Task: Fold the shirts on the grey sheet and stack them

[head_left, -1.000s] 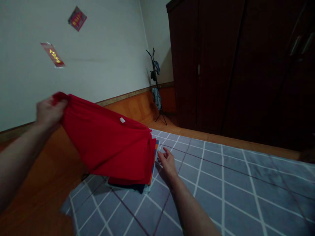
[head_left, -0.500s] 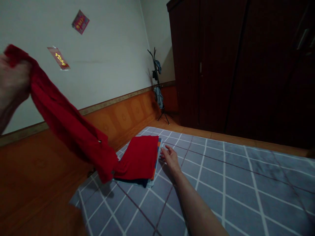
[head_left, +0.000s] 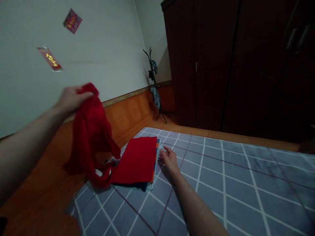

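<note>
A red garment [head_left: 91, 131] hangs from my left hand [head_left: 73, 98], which pinches its upper end above the bed's left edge. The cloth droops in loose folds, and its lower part runs into the red folded layer [head_left: 137, 157] on top of a clothes stack. Under that layer show dark navy, pale blue and orange-blue edges of other folded clothes [head_left: 150, 186]. Beside the stack's right side, my right hand [head_left: 169, 159] rests on or just above the checked bedding, fingers loosely curled and apart, with nothing in them.
Grey-blue checked bedding [head_left: 209, 183] covers the bed. Orange panelling [head_left: 130, 113] runs along the wall at left. A coat stand [head_left: 154, 78] with clothing stands in the far corner, beside a dark wardrobe [head_left: 209, 65].
My left hand has come down and to the right, so the garment, stretched out before, now hangs bunched nearer the stack. My right hand has stayed beside the stack.
</note>
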`<action>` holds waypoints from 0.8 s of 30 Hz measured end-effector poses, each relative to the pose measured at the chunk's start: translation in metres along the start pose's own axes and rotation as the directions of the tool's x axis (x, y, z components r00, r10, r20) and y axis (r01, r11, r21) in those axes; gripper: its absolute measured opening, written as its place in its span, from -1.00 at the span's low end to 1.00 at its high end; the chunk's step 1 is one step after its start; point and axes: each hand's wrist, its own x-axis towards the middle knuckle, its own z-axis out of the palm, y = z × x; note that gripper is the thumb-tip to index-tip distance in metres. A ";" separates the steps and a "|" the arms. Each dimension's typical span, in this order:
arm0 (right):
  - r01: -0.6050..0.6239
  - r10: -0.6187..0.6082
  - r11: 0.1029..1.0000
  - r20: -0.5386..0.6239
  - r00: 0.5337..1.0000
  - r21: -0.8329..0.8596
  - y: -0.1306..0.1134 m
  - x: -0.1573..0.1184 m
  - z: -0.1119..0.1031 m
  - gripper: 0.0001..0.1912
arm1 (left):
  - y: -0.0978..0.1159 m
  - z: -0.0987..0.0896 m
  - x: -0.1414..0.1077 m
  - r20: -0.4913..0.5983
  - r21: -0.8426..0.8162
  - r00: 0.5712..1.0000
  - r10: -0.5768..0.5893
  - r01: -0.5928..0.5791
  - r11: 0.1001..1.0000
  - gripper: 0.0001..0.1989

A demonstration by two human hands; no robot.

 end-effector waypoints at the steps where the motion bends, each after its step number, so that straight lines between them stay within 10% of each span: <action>1: 0.003 -0.003 1.000 0.001 1.000 -0.003 0.000 0.000 0.000 -0.26 | -0.001 0.033 -0.009 0.161 -0.009 0.987 0.018 -0.016 1.000 -0.73; 4: 0.017 -0.017 1.000 -0.003 1.000 -0.021 0.001 0.001 -0.001 -0.28 | -0.002 0.139 -0.045 0.568 -0.049 0.816 0.108 -0.097 0.994 -0.87; 9: 0.032 -0.032 0.998 -0.002 0.999 -0.050 0.005 0.004 -0.001 -0.31 | -0.010 0.257 -0.075 0.741 -0.093 0.642 0.196 -0.191 0.977 -0.89; 17: 0.066 -0.065 0.995 0.014 0.998 -0.081 0.010 0.004 -0.001 -0.39 | -0.033 0.298 -0.060 0.793 -0.113 0.572 0.211 -0.202 0.973 -0.76; 24: 0.075 -0.074 0.992 0.014 0.997 -0.097 0.012 0.005 0.000 -0.44 | -0.044 0.298 -0.061 0.762 -0.141 0.621 0.184 -0.118 0.983 -0.73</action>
